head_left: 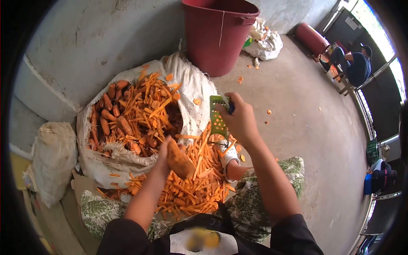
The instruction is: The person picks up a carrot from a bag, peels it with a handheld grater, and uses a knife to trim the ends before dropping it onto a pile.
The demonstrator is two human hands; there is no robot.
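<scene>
My left hand [162, 158] is closed around a thick, unevenly coloured carrot [180, 162], held above a heap of carrot strips [189, 193]. In my right hand [239, 119] is a flat green grater [217, 123] with rows of holes. A pale knife blade [222, 97] with a dark blue end shows at the same hand, partly hidden by the fingers. The grater and the carrot are apart. Left of the heap, an open white woven sack [197, 85] holds whole carrots [111, 112] and cut strips [148, 100].
A tall red bin [216, 40] stands behind the sack against the wall. A white bag [267, 44] sits beside it. A second woven sack [54, 161] is at left. Carrot slices [269, 111] dot the floor. A seated person [358, 68] is at far right.
</scene>
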